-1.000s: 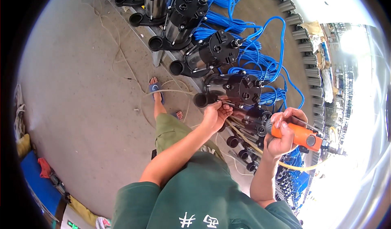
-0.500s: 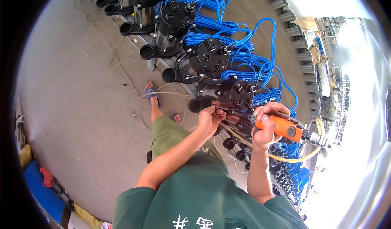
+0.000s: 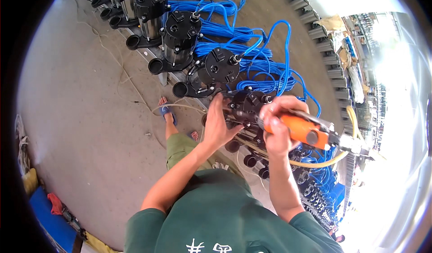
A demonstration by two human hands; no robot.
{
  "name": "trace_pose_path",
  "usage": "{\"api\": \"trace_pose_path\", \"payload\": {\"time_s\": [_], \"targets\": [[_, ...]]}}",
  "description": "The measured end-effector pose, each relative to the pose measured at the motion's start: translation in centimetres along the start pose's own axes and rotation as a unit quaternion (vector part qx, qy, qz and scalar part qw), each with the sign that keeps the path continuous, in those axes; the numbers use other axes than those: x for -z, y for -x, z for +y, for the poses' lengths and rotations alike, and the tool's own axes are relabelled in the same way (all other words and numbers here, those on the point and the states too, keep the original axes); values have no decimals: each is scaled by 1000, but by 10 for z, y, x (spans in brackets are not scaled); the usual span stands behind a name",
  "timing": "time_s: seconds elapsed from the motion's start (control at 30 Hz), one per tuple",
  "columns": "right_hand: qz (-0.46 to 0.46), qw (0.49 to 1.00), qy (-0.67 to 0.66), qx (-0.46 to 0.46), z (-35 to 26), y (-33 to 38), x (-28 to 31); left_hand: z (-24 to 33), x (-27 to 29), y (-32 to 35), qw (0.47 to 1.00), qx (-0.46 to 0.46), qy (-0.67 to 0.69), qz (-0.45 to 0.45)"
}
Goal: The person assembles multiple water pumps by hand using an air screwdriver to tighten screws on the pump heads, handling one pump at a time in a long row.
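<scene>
In my right hand [image 3: 280, 126] is an orange air screwdriver [image 3: 306, 130], held lengthwise with its driving end toward the black lid of a pump [image 3: 249, 103]. The driver is slightly smeared by motion, and my hand covers its tip. My left hand [image 3: 218, 126] lies open beside that same pump, thumb and fingers apart. It hides the pump's near side; whether it presses on the casing I cannot tell. To the left stands another pump [image 3: 220, 67], with a black lid, a shiny metal body and a round outlet. A blue cable [image 3: 286, 50] rises in a loop beyond the pumps.
More pumps [image 3: 181, 30] stand in a slanting row on a metal rail. Coiled blue cables [image 3: 261, 84] lie behind them. A yellow air hose [image 3: 324, 164] curves below the screwdriver. Metal cylinders [image 3: 335, 73] line the far right. A thin pale hose [image 3: 184, 106] trails over the floor.
My left hand has gone from closed fingers by the pump's outlet to spread fingers at its side. My right hand has moved left and slightly up with the screwdriver. The whole view has shifted a little.
</scene>
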State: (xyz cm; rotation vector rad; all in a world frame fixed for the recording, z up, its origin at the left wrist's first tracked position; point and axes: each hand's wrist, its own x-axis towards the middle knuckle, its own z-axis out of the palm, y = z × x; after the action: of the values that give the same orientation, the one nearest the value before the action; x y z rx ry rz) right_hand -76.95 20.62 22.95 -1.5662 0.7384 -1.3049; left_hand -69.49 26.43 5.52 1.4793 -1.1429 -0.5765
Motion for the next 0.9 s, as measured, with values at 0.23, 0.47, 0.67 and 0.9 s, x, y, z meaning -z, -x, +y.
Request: {"api": "trace_pose_path", "payload": {"time_s": [0.23, 0.47, 0.67, 0.9], "targets": [[-65, 996, -64, -21, 35, -17, -23, -23, -7, -2, 996, 39, 31, -68], [57, 993, -106, 18, -18, -14, 25, -17, -4, -3, 994, 48, 22, -96], [155, 987, 28, -1, -10, -31, 73, -12, -5, -3, 996, 1, -41, -84], [159, 986, -40, -14, 24, -15, 69, -22, -13, -2, 992, -14, -86, -91]]}}
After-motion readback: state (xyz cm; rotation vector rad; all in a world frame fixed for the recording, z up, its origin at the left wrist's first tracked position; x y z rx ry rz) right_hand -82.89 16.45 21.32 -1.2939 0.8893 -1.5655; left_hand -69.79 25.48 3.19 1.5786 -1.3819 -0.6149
